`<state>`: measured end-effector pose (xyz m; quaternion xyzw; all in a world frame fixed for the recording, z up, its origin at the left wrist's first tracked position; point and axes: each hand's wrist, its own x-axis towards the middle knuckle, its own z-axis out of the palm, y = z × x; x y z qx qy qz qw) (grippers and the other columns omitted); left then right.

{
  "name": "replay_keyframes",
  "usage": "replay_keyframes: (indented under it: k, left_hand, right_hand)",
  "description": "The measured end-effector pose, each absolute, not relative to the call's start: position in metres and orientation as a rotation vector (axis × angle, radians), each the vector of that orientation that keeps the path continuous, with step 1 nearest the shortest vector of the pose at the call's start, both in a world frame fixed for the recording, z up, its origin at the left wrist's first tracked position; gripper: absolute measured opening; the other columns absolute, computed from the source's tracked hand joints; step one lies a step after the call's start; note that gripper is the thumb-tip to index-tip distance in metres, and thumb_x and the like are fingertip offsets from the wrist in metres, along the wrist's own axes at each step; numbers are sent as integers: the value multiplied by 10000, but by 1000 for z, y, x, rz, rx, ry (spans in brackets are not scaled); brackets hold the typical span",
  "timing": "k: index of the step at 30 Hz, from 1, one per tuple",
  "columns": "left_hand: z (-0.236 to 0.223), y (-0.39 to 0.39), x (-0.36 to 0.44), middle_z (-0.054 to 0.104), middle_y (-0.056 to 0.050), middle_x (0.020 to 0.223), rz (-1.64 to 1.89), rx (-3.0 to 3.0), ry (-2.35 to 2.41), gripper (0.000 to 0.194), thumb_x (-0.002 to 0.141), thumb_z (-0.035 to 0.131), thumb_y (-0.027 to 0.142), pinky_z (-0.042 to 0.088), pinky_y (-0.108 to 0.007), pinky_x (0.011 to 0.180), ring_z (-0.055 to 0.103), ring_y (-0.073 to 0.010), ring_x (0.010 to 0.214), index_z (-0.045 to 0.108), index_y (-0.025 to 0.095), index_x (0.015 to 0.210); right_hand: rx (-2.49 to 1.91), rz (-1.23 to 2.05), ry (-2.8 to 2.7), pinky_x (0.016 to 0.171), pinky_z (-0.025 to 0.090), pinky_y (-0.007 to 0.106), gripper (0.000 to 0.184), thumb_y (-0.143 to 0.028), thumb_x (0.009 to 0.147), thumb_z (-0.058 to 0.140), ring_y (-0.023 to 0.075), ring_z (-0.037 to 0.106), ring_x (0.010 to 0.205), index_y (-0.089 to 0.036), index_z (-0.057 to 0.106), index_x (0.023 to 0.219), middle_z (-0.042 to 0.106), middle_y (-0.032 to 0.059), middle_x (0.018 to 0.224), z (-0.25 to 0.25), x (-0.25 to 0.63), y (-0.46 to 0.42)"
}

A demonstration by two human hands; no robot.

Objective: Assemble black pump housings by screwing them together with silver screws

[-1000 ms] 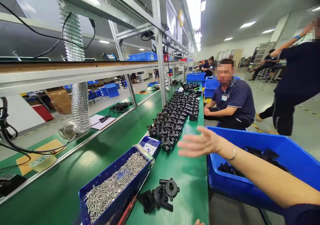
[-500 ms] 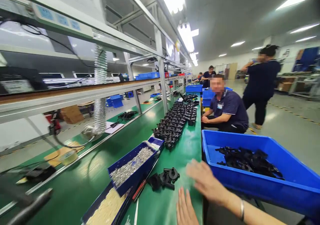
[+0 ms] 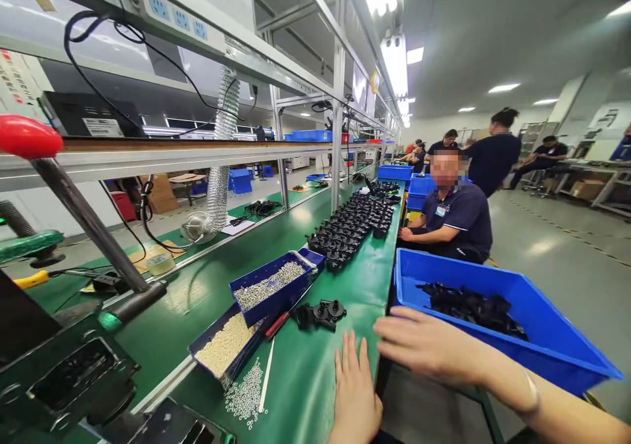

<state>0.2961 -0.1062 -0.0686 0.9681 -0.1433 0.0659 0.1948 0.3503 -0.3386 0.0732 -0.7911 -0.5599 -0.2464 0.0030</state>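
Observation:
My left hand [image 3: 353,390] lies flat, palm down, on the green bench [image 3: 315,378] near its front edge, fingers stretched out and holding nothing. Above the bench edge hovers my right hand [image 3: 424,342], fingers extended and empty, beside the blue bin [image 3: 542,352] of black plastic parts. A small cluster of black parts [image 3: 320,314] sits just beyond my left fingertips. To their left stand a blue tray of metal screws [image 3: 269,286] and a tray of pale small parts [image 3: 224,345].
Loose small washers [image 3: 244,394] lie spilled on the bench. A press with a red-knobbed lever [image 3: 29,138] stands at the left. Rows of black assembled parts [image 3: 352,227] run down the bench. A seated co-worker [image 3: 456,214] and other people are farther along.
My view swung left and down, bringing the press into sight. My right hand drew back from above the bench to its front edge, and my left hand came to rest flat on the bench.

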Motion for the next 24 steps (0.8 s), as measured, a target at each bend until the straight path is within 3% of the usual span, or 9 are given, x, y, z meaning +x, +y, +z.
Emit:
replay_keyframes:
  k: [2, 5, 8, 12, 18, 24]
  left_hand:
    - [-74, -114, 296, 34, -158, 1664, 225, 2811, -350, 889, 804, 607, 235, 169, -581, 1227, 11, -360, 1527, 164, 153, 1570]
    - [-83, -126, 295, 203, -148, 1641, 386, 2936, -351, 693, 875, 508, 158, 266, -628, 1174, 181, -357, 1512, 309, 212, 1536]
    - [-93, -132, 295, 327, -116, 1603, 600, 2969, -380, 585, 924, 457, 175, 357, -649, 1111, 324, -355, 1465, 393, 280, 1496]
    - [-107, -133, 300, 402, -89, 1568, 689, 2945, -382, 562, 916, 488, 188, 368, -679, 1080, 388, -366, 1427, 445, 327, 1459]
    - [-106, -134, 304, 421, -79, 1559, 624, 2967, -368, 559, 914, 499, 164, 356, -659, 1094, 391, -361, 1426, 468, 364, 1435]
    - [-102, -132, 305, 401, -80, 1570, 605, 2987, -379, 572, 910, 504, 138, 352, -654, 1097, 384, -361, 1431, 469, 375, 1430]
  right_hand:
    - [-2721, -608, -1554, 1137, 366, 454, 459, -207, 928, 512, 241, 503, 1314, -253, 531, 1385, 509, 103, 1459, 56, 370, -350]
    - [-3114, -449, -643, 1134, 302, 556, 604, -211, 848, 537, 349, 344, 1435, -186, 462, 1447, 382, 169, 1554, 17, 402, -395]
    - [-3199, -317, -237, 1028, 354, 657, 654, -292, 811, 556, 443, 416, 1363, -126, 467, 1438, 437, 263, 1487, -21, 414, -445]
    - [-3223, -186, -28, 979, 432, 547, 679, -317, 743, 653, 387, 576, 1193, -130, 529, 1383, 606, 234, 1294, -55, 403, -471]
    - [-3265, -249, 163, 1026, 408, 520, 514, -430, 905, 639, 290, 542, 1191, -166, 527, 1332, 563, 118, 1306, -77, 399, -455]
    - [-3296, -263, 183, 1003, 421, 502, 483, -439, 916, 624, 278, 547, 1161, -174, 533, 1310, 559, 106, 1296, -80, 389, -447]
